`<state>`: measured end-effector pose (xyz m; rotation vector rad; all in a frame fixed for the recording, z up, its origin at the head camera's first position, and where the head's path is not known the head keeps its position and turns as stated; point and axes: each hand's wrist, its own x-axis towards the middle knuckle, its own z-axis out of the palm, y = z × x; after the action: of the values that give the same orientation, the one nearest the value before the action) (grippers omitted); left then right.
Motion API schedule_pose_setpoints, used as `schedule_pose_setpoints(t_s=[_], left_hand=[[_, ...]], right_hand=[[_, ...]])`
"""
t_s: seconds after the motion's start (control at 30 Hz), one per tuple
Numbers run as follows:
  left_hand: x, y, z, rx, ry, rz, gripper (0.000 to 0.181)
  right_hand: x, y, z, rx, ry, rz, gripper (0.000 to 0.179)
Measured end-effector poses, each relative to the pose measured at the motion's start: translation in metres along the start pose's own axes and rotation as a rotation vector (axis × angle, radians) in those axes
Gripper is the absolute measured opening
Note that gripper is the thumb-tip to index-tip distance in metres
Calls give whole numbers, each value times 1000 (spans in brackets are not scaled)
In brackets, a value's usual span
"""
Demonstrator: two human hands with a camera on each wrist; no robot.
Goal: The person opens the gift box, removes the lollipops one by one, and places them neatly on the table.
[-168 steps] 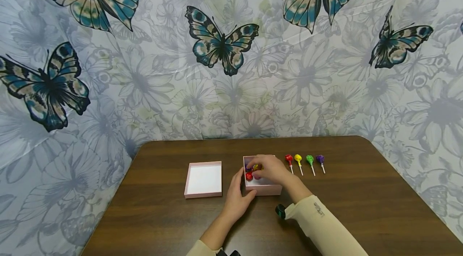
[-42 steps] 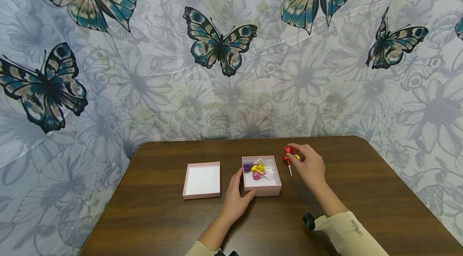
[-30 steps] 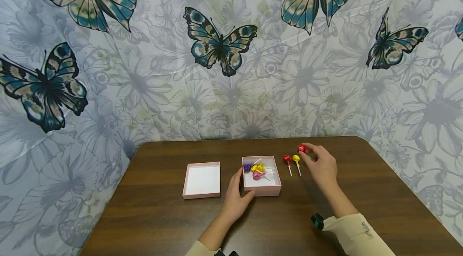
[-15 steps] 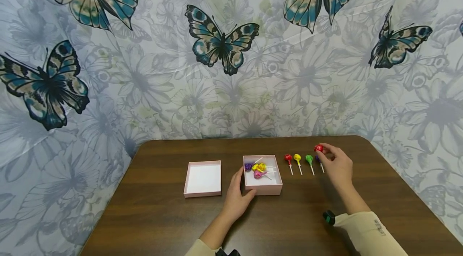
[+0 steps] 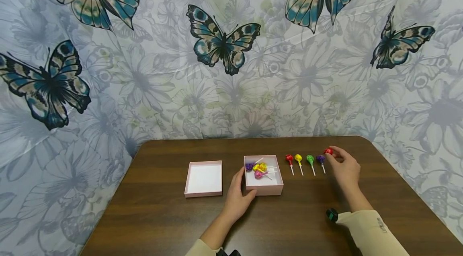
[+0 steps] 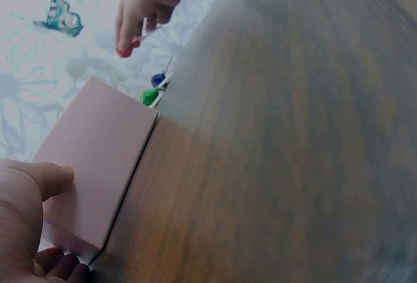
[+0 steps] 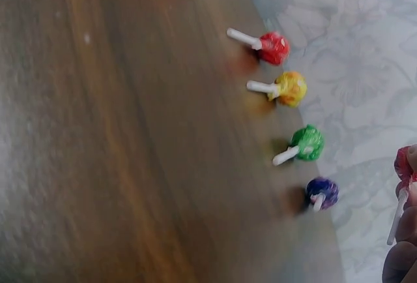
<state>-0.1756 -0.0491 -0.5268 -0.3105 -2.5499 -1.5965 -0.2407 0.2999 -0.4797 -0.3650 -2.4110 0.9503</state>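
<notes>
My left hand (image 5: 236,199) holds a small pink box (image 5: 265,190) at its near left corner; the left wrist view shows the thumb pressed on a wall (image 6: 104,146) and fingers curled at the corner. My right hand (image 5: 345,167) pinches a red lollipop (image 5: 328,151) by its wrapped head, its white stick pointing down in the right wrist view. Just left of that hand is a row of a red lollipop (image 5: 289,158), a yellow lollipop (image 5: 298,158), a green lollipop (image 5: 310,159) and a purple lollipop (image 5: 320,159). Inside the box lie purple (image 5: 249,166), yellow (image 5: 262,167) and pink (image 5: 258,174) lollipops.
A shallow white-lined pink lid (image 5: 203,179) lies on the brown wooden table (image 5: 162,224), left of the box. Behind the table's far edge hangs a butterfly-patterned cloth (image 5: 231,103).
The right hand has come out of the box with a red lollipop and carried it rightward past the row, lowering beyond the purple one. The left hand has stayed at the box.
</notes>
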Motion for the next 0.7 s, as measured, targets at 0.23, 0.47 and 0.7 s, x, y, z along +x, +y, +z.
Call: schedule_pose_setpoints(t_s=[0.23, 0.47, 0.7], left_hand=[[0, 0, 0, -14, -3, -5, 81], [0, 0, 0, -2, -4, -14, 82], [1, 0, 1, -4, -4, -16, 81]], right_hand=[[4, 17, 4, 37, -26, 75, 33], [8, 32, 5, 74, -62, 148, 37], [10, 37, 9, 45, -91, 130, 37]])
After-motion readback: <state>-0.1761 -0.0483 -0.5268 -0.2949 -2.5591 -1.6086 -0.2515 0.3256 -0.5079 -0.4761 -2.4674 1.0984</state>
